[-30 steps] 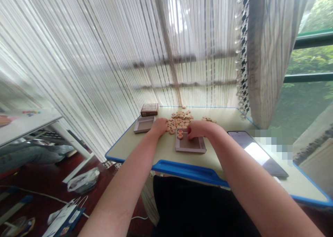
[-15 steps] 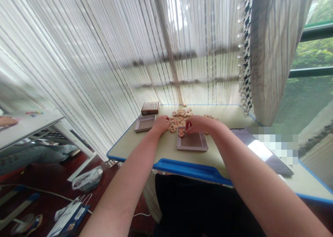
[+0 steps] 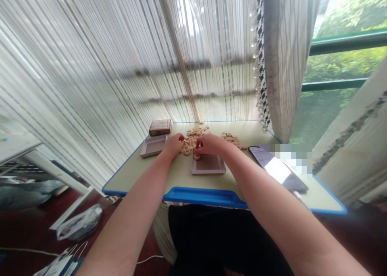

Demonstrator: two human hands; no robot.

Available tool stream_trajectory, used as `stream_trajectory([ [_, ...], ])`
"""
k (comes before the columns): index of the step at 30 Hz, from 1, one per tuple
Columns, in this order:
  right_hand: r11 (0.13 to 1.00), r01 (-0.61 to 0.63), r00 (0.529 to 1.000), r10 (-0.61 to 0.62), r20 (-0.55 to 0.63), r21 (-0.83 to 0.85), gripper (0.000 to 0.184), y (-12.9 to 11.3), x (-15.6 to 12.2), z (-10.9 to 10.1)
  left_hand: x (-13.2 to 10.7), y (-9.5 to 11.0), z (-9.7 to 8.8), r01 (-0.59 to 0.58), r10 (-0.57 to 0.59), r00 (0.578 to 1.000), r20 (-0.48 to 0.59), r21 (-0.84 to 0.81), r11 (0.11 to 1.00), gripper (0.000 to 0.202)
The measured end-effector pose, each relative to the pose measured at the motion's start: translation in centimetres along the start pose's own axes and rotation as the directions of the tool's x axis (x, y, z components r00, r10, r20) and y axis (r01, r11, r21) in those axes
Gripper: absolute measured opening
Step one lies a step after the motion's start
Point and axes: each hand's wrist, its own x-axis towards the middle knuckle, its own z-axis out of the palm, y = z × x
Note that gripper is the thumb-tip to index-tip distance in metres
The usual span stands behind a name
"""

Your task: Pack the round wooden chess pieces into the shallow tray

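Round wooden xiangqi pieces (image 3: 190, 142) with painted characters lie in a loose heap on the table. My left hand (image 3: 174, 143) is at the heap's left side, its fingers curled together; whatever they hold is hidden. My right hand (image 3: 209, 143) reaches over the far left corner of a shallow open box (image 3: 208, 172), thumb and fingertips pinched on a piece there, which they partly cover. Just nearer to me, another piece (image 3: 196, 157) with a red character lies flat in the box. The rest of the box floor that shows is bare cardboard.
A second shallow box half (image 3: 148, 150) lies to the left, with a brown printed box (image 3: 160, 127) behind it. More pieces (image 3: 230, 138) lie right of my right hand. A tablet-like device (image 3: 278, 168) rests at the right. A blue tray edge (image 3: 205, 196) lines the table's front.
The view has swung right, so everything sits further left. My right hand has come closer over the pieces in the box corner. My left hand stays by the heap.
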Motion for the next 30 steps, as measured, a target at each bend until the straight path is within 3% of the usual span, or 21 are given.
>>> stream_trajectory([
  [15, 0.999, -0.015, 0.999, 0.016, -0.029, 0.039, 0.029, 0.3, 0.0, 0.0, 0.1, 0.4, 0.5, -0.010, 0.009, 0.999, -0.051, -0.030, 0.999, 0.020],
  [25, 0.994, -0.029, 0.990, 0.043, -0.136, 0.102, 0.030, 1.1, 0.5, 0.9, 0.4, 0.3, 1.0, -0.041, 0.038, 0.997, -0.073, -0.045, 0.998, 0.024],
  [30, 0.994, 0.056, 0.992, -0.045, -0.116, 0.091, 0.024, 1.1, 0.5, 1.0, 0.4, 0.1, 1.0, -0.075, 0.070, 0.991, -0.110, -0.043, 0.996, 0.023],
])
